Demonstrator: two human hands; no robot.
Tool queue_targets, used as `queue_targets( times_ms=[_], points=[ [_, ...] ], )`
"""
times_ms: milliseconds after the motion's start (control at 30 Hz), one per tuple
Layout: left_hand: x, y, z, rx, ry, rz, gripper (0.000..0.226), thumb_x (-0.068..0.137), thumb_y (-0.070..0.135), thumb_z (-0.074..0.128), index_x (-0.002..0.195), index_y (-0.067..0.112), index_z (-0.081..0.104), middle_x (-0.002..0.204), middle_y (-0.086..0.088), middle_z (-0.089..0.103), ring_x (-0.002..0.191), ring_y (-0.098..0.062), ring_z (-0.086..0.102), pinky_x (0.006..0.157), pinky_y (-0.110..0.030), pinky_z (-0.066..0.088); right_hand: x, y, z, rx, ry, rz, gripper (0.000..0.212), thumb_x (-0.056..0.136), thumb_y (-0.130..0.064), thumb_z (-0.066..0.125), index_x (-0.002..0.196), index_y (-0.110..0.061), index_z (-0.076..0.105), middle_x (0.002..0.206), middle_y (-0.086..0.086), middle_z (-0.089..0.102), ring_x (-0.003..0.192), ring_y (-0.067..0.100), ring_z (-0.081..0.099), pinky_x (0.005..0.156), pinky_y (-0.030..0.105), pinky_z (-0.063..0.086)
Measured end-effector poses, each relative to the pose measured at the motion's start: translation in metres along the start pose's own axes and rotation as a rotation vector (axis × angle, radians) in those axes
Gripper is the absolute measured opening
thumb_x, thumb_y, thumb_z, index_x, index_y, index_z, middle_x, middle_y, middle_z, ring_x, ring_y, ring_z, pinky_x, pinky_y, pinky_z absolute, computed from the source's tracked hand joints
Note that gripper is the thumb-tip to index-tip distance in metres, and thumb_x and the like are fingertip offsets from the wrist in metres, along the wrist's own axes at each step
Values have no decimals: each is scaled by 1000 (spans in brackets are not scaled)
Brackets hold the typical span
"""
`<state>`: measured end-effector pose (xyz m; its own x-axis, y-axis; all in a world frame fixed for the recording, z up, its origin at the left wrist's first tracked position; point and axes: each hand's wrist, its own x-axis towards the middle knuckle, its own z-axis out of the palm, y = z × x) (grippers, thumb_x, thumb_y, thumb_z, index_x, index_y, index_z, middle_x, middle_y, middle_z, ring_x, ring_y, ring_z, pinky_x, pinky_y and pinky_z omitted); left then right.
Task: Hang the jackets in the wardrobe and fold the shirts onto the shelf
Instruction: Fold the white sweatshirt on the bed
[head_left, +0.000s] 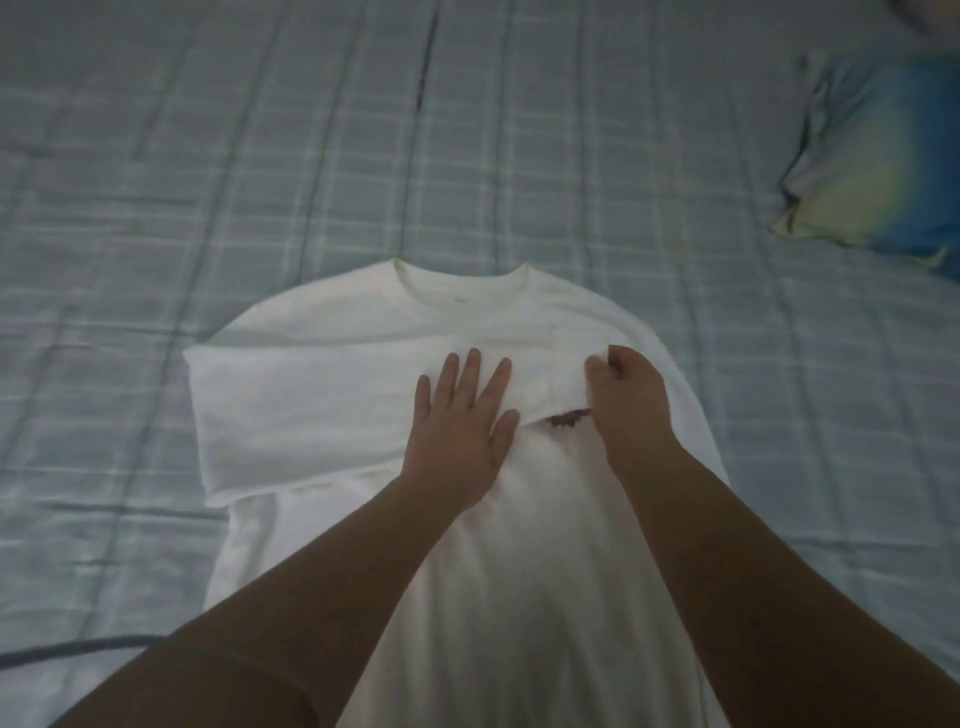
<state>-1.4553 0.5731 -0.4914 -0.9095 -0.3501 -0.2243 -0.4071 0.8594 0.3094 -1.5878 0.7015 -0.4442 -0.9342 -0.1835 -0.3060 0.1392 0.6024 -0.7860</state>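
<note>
matt white cloth shirt (322, 405); soft checked cloth bedsheet (208, 156); cloth pillow (878, 171)

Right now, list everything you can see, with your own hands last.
T-shirt: one, white, laid flat in the middle of the bed with its collar away from the person and part of it folded over the chest.
print: one, dark, on the T-shirt's chest, mostly hidden under the fold.
bedsheet: one, grey-blue plaid, under everything.
pillow: one, blue and yellow, at the far right.
cord-like line: one, dark, curving at the near left; too dim to identify.
left hand: one, pressed flat on the T-shirt's chest with fingers spread.
right hand: one, beside the left hand, pinching the folded fabric.
</note>
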Motion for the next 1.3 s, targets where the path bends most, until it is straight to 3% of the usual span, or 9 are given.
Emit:
queue_targets(
  times_ms=[133, 333, 467, 600, 800, 933, 1067, 1167, 1300],
  points=[
    [23, 35, 21, 50, -16, 34, 64, 98, 56, 2, 158, 35, 1, 168, -3, -3, 153, -25, -8, 122, -52, -2, 31, 30, -31, -111, 72, 33, 22, 96, -22, 49, 81, -10, 61, 73, -2, 55, 73, 18, 51, 67, 28, 36],
    [31, 46, 39, 176, -16, 64, 64, 99, 57, 6, 159, 32, 5, 167, -7, 2, 154, -29, -4, 120, -58, 1, 31, 52, -43, -189, 85, 13, 31, 92, -10, 55, 122, -7, 62, 117, 12, 65, 110, 29, 59, 89, 25, 38],
    [26, 44, 44, 206, 1, 99, 65, 100, 56, 11, 159, 29, 7, 167, -9, 5, 154, -31, -1, 120, -59, 5, 6, 61, -32, -524, 176, -402, 66, 84, 2, 53, 147, -12, 39, 151, 12, 39, 139, 28, 33, 116, 31, 23],
    [27, 44, 45, 207, -8, 90, 66, 99, 56, 12, 159, 31, 4, 167, -8, 3, 154, -29, -3, 120, -58, 3, 6, 85, -23, -793, -80, -537, 53, 100, -17, 39, 152, -13, 35, 160, 8, 32, 150, 27, 20, 123, 43, 16],
    [27, 46, 37, 226, -65, 87, 65, 98, 57, 7, 158, 32, -2, 168, -7, -2, 153, -28, -7, 121, -57, 1, 9, 95, -24, -697, -133, -525, 53, 101, -21, 38, 154, -14, 32, 161, 8, 30, 151, 27, 20, 124, 41, 14],
    [13, 53, 23, 182, -56, 174, 63, 101, 50, 14, 159, 26, 13, 166, -11, 15, 153, -32, 7, 121, -54, 10, -28, 110, -53, -368, 39, -355, 49, 96, -8, 52, 145, -9, 47, 149, 11, 47, 141, 27, 37, 120, 28, 17],
    [-23, 69, 20, 74, -46, 322, 59, 104, 42, 28, 158, 20, 20, 164, -11, 22, 152, -32, 14, 121, -50, 15, -89, 143, -96, -327, 188, -83, 51, 84, 5, 57, 134, -2, 56, 139, 15, 55, 131, 31, 47, 113, 28, 25],
    [-55, 87, 26, 16, -94, 370, 60, 103, 38, 33, 158, 17, 22, 163, -13, 23, 152, -33, 14, 121, -48, 14, -139, 168, -132, -281, 201, 190, 48, 79, 6, 58, 126, -4, 60, 123, 16, 63, 115, 33, 56, 96, 30, 38],
    [-96, 119, 32, -78, -144, 424, 60, 100, 32, 37, 155, 9, 28, 159, -18, 30, 150, -35, 19, 121, -49, 19, -188, 187, -160, -305, 136, 359, 40, 81, -4, 58, 119, -18, 62, 105, -1, 64, 103, 25, 60, 83, 24, 36]
  ],
)
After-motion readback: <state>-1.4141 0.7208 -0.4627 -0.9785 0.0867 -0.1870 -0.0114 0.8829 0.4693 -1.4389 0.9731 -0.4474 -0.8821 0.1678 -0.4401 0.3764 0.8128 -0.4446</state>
